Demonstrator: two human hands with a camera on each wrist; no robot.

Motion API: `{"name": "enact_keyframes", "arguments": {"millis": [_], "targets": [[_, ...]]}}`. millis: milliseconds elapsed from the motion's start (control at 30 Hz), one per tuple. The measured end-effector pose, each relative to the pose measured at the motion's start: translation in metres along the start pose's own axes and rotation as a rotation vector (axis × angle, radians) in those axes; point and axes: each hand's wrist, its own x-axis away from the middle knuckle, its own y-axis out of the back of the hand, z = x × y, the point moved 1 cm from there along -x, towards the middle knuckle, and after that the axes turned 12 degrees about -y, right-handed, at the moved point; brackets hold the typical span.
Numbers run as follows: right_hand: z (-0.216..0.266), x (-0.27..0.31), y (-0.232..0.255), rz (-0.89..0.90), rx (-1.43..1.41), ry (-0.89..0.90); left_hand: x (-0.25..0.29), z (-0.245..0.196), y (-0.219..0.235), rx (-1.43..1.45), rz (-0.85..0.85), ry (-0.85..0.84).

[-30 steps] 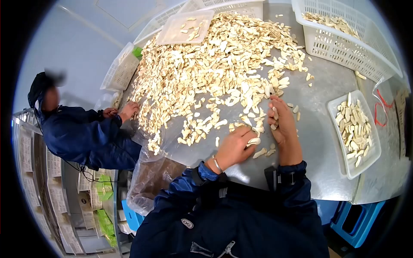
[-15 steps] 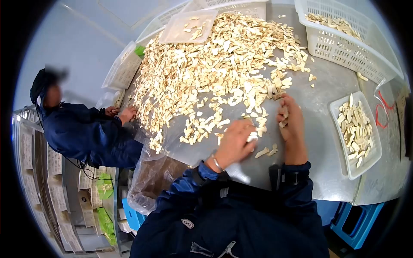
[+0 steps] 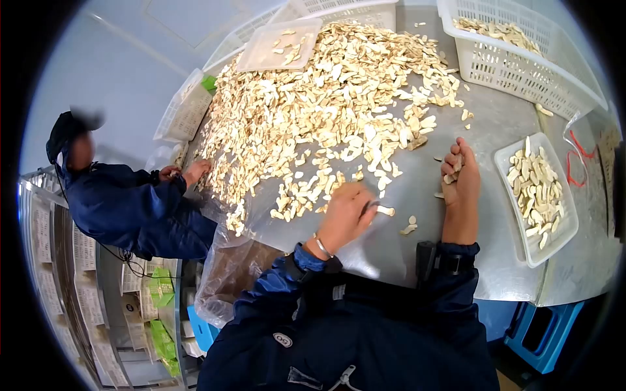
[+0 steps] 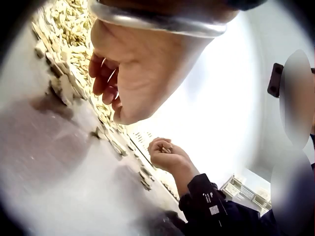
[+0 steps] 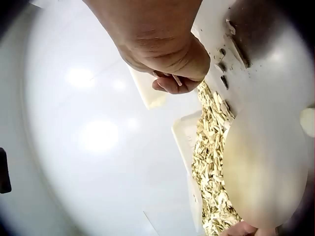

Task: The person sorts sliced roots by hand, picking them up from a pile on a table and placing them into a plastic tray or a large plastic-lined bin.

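A wide heap of pale slices (image 3: 313,104), which look like dried mushroom, covers much of the metal table. In the head view my left hand (image 3: 347,216) is low over the near edge of the heap and blurred; a slice (image 3: 387,210) lies right by its thumb. From the left wrist, that hand (image 4: 142,73) shows loosely bent fingers (image 4: 102,86) with nothing seen between them. To the right, my right hand (image 3: 462,176) is raised palm up, its fingers curled round a few mushroom slices (image 3: 456,167). An edge of one slice (image 5: 177,80) peeks out in the right wrist view.
A white tray (image 3: 572,238) of sorted slices stands at the right, beside a red string (image 3: 574,163). Behind it is a large white basket (image 3: 521,81). A shallow tray (image 3: 261,55) sits on the heap. Another person (image 3: 130,195) works at the table's left side.
My right hand has moved right, away from the heap, still holding slices. My left hand has shifted slightly left, and the slice once in its fingers is no longer seen there.
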Motion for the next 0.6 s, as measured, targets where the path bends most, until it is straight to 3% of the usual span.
{"name": "enact_keyframes", "arguments": {"millis": [67, 167, 267, 333, 367, 433, 500, 533, 600], "targets": [[-0.001, -0.003, 0.002, -0.002, 0.042, 0.000, -0.008, -0.016, -0.008, 0.117, -0.046, -0.001], [-0.010, 0.005, -0.010, 0.005, 0.071, -0.066, -0.006, -0.035, -0.039, 1.207, -0.041, 0.531], [-0.039, 0.025, -0.035, 0.018, 0.316, -0.142, -0.011, -0.037, -0.039, 1.921, -0.342, 0.874], [-0.071, 0.046, -0.047, 0.104, 0.407, -0.225, -0.007, -0.026, -0.035, 2.117, -0.446, 0.907], [-0.081, 0.057, -0.052, 0.074, 0.583, -0.276, -0.003, -0.023, -0.034, 2.221, -0.502, 0.923], [-0.101, 0.068, -0.045, 0.344, 1.112, 0.128, 0.001, -0.025, -0.032, 2.176, -0.648, 0.923], [-0.101, 0.084, -0.050, 0.378, 1.132, 0.121, 0.010, -0.014, -0.047, 2.147, -0.710, 0.899], [-0.097, 0.092, -0.053, 0.391, 1.139, 0.120, 0.013, -0.019, -0.045, 2.118, -0.752, 1.004], [-0.083, 0.101, -0.050, 0.341, 1.273, 0.288, 0.028, -0.024, -0.047, 2.225, -0.682, 0.976]]}}
